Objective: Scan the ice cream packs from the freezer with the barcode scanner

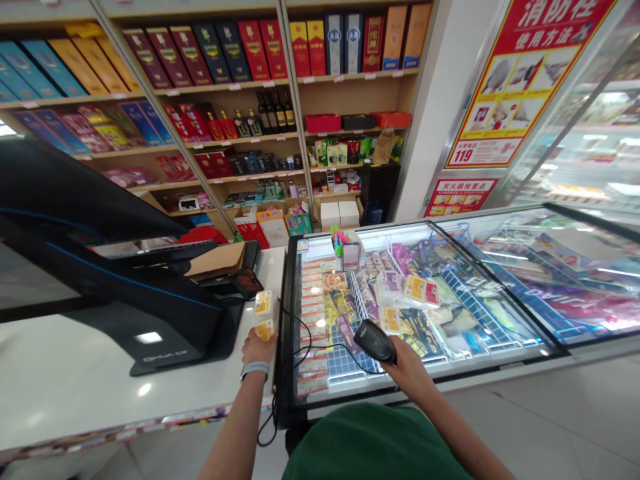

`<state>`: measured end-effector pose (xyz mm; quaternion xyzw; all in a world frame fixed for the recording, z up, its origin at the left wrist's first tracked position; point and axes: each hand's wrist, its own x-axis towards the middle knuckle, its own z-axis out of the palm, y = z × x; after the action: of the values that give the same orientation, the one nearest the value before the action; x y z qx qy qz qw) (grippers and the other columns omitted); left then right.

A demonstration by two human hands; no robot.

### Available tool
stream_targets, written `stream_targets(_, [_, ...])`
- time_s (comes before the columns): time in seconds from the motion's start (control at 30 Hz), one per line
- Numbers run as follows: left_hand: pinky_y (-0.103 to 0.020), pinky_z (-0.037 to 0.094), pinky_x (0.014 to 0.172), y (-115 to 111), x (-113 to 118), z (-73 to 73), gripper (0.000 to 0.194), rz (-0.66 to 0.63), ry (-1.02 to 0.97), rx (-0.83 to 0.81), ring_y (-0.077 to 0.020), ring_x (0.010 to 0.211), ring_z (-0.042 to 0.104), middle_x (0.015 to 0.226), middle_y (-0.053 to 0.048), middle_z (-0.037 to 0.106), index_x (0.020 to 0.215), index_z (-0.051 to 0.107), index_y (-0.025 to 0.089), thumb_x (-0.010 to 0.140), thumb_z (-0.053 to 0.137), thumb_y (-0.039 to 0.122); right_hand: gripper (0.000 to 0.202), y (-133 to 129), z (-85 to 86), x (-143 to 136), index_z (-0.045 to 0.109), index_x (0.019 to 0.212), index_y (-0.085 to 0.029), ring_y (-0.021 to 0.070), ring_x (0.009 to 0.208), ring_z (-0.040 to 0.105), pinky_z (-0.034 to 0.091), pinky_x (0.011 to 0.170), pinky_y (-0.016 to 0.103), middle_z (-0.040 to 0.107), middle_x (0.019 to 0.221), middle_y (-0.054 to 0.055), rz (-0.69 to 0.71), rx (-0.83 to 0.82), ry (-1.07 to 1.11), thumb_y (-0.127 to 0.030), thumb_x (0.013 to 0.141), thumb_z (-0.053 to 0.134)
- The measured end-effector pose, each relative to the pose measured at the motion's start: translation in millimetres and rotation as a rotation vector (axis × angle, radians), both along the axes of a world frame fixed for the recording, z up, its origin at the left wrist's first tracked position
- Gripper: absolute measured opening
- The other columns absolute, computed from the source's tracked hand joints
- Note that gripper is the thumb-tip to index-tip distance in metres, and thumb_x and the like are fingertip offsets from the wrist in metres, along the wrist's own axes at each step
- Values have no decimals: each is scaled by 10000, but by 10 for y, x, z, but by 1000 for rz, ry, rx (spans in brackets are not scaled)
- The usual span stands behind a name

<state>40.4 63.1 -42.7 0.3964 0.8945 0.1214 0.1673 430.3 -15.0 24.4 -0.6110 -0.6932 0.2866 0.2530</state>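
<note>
Green fabric on the person's body lies nearest the camera. Between the forearms, the right grip is closed round the handle of a black scanner, its broad head pointing away over the glass. That casing looks stiff and light, perhaps a little slick, so the narrow handle is the place to hold it; its thin cable may tug or snag if the scanner is swung wide. The left grip is closed on the near end of a small yellow-labelled pack at the right edge of the white counter. A second yellow-labelled pack sits directly beyond, apparently touching it; whether the two are joined is hard to tell. Both look light, with clear, thin-walled plastic that would probably slip or dent under a hard pinch, so opposite side edges suit a gentle hold better than the top. Left of the packs stands a dark terminal; to their right runs a glass-topped freezer, and farther off, boxed goods and dark bottles fill the shelves.
</note>
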Motion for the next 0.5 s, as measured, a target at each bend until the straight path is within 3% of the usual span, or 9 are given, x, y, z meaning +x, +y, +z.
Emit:
stream_targets(0.17, [-399,469,880,102,-184,-116,872,-5,-28,14,-346,1162,575,1253,-248,575,1386,344,68,699,644,513,304,-4,-35,-7,550,1043,-188,245,917,612,473,799,345,637,975,84,-5,36,27,-171,742,513])
stream_targets(0.5, [-380,461,889,186,-371,-59,896,-13,-20,-24,-341,1160,581,1245,-251,579,1395,342,75,674,677,489,308,49,-92,-7,598,1015,-208,264,911,652,498,797,355,687,959,79,3,50,58,-209,714,533])
